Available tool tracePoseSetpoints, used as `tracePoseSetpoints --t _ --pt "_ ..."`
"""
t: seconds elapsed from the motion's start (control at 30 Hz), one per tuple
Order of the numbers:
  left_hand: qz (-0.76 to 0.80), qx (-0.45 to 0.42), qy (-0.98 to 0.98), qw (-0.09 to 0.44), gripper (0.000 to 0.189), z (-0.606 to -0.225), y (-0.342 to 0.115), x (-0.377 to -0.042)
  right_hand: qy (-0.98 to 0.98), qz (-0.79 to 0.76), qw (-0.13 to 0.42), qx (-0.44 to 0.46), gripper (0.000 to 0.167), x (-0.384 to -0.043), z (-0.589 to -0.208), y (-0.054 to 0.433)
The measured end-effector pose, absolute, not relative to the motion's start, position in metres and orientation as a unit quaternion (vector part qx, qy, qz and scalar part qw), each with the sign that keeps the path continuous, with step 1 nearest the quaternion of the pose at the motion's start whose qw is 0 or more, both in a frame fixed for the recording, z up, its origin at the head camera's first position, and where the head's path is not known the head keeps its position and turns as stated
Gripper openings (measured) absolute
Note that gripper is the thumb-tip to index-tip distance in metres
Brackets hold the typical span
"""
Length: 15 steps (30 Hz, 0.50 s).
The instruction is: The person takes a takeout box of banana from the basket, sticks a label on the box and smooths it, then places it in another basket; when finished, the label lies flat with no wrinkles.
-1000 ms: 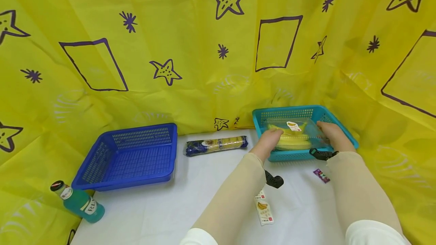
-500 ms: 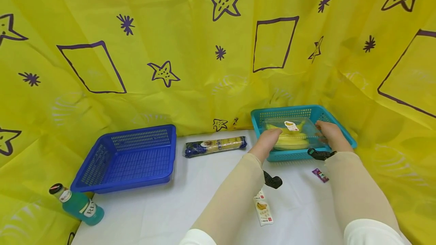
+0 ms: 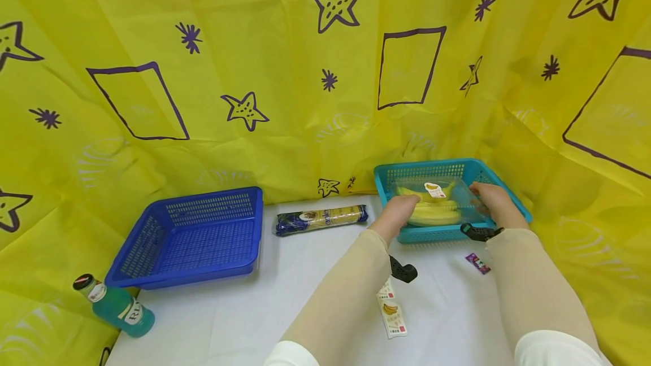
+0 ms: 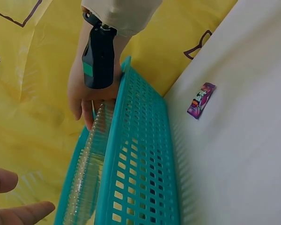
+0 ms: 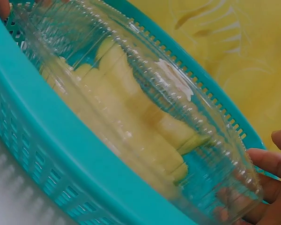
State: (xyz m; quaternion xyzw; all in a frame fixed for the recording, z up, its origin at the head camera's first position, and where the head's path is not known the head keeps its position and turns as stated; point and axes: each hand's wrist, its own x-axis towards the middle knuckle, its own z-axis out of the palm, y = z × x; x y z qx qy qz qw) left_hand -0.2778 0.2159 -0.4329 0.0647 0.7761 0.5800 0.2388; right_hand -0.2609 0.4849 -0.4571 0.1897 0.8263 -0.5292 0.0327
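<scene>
A clear plastic box of bananas (image 3: pixel 434 213) with a banana sticker on its lid lies inside the teal basket (image 3: pixel 426 235). My left hand (image 3: pixel 396 216) holds the box's left end, its thumb over the near corner; most of its fingers are hidden in the head view. In the left wrist view, the left hand's thumb and forefinger (image 4: pixel 28 213) are spread beside the box. My right hand (image 3: pixel 495 202) holds the opposite end. Through the plastic, the right wrist view shows fingertips (image 5: pixel 222 199) curled under that end, with the thumb standing apart from the box.
A blue basket (image 3: pixel 203 277) stands at the left, with a teal bottle (image 3: pixel 122 306) lying near its front corner. Between the baskets lies a pasta packet (image 3: pixel 321 218). A purple sachet (image 3: pixel 478 262) and banana-printed sachets (image 3: pixel 391 318) lie nearer me. Yellow curtains rise behind.
The head view has shifted slightly. My left hand has moved a touch leftward; the box and basket keep practically the same place.
</scene>
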Motion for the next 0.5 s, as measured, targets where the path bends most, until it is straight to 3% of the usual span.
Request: tracePoseSetpoints --t 0.5 --pt "0.628 0.09 0.736 0.239 0.048 -0.438 0.211 -0.275 0.848 -0.503 0.033 0.164 0.073 -0.255 -0.446 0.485"
